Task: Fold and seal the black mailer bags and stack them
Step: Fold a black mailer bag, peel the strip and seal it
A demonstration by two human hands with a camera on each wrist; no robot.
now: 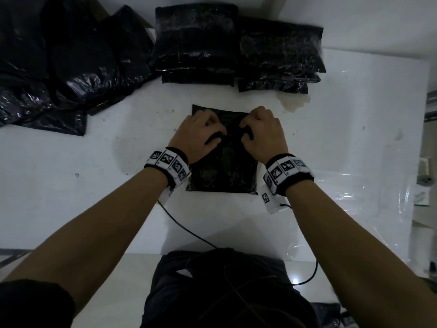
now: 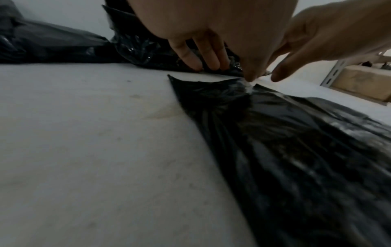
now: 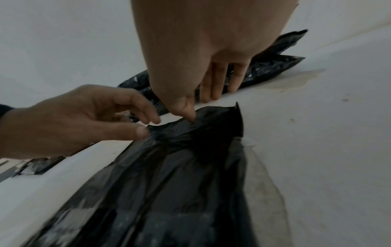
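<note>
Both hands work the far edge of a flat, glossy black plastic mailer bag (image 1: pixel 222 166) lying on the white surface (image 1: pixel 94 185). Left hand (image 1: pixel 198 133) pinches that edge between thumb and fingers; right hand (image 1: pixel 262 131) pinches it just beside. Beyond the hands sit two stacks of folded black mailer bags (image 1: pixel 196 43), with loose black bags (image 1: pixel 59 62) heaped to the left.

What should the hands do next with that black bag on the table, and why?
Probably fold the bag's far edge toward the body and press it flat. Both the left hand and the right hand already pinch the open top of the black mailer bag, which lies flat on the white table. Finished bags sit stacked behind it.
</note>
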